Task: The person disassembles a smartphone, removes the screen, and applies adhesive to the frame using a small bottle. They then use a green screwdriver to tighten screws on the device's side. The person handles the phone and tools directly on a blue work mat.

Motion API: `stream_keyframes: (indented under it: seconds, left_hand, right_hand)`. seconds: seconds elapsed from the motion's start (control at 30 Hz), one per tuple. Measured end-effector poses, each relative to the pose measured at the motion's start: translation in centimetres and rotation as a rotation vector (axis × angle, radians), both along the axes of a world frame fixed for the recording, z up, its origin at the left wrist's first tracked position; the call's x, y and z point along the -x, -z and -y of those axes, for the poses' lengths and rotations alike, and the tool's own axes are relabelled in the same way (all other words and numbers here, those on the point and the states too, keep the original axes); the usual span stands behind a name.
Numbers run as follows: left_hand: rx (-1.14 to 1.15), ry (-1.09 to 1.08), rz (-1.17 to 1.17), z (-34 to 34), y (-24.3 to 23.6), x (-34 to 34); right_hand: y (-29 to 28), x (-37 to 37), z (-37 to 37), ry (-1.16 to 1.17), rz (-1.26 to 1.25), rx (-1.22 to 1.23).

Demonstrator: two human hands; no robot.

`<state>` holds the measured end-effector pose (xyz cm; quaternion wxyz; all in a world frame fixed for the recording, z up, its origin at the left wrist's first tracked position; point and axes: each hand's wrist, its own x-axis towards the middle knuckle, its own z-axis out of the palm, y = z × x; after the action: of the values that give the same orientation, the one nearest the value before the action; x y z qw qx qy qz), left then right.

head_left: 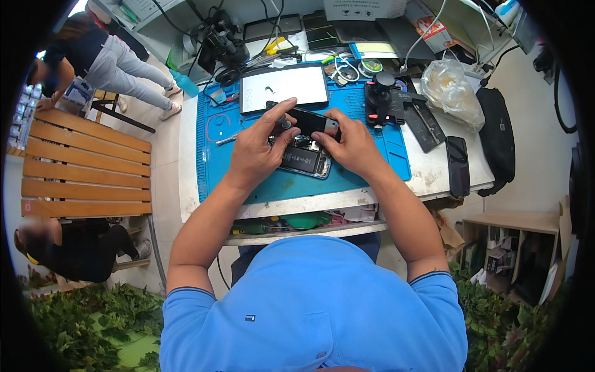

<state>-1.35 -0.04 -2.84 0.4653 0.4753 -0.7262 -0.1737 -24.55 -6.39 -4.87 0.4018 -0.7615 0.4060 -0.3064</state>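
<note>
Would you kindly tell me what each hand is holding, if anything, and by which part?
The right hand holds a dark flat panel by its right end. The left hand seems to pinch a small grey item; which part cannot be told.

From here I see a phone repair shop: a blue repair mat [257,196] lies beneath an opened smartphone [302,160], and at left two people [118,59] are beside a slatted wooden bench [87,174].

Opened phone [302,160] partly hidden
</note>
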Motion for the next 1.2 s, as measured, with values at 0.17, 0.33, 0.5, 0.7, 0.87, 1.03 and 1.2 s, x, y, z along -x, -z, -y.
stream_keyframes:
  seconds: [0.17,0.33,0.5,0.7,0.87,1.03,1.2]
  left_hand:
    - [0.008,-0.004,0.002,0.08,0.26,-0.14]
    - [-0.022,-0.016,0.003,0.05,0.24,-0.1]
    - [-0.006,-0.017,-0.003,0.07,0.29,-0.08]
    - [-0.019,-0.022,-0.014,0.07,0.4,-0.08]
    - [-0.048,-0.032,0.0,0.05,0.55,-0.36]
    - [-0.041,-0.054,-0.029,0.06,0.43,-0.09]
    - [0.011,0.001,0.0,0.37,0.09,-0.25]
  right_hand:
    - [-0.12,-0.08,0.03,-0.004,-0.017,0.005]
    - [-0.34,0.0,-0.02,-0.007,-0.017,0.003]
    - [-0.07,0.01,0.07,-0.014,-0.011,-0.005]
    - [-0.34,-0.02,0.02,-0.019,-0.023,-0.009]
    - [-0.38,-0.05,0.02,-0.017,-0.021,-0.017]
    - [-0.39,-0.01,0.0,-0.014,-0.033,-0.011]
    - [-0.19,0.03,-0.03,-0.022,-0.014,-0.001]
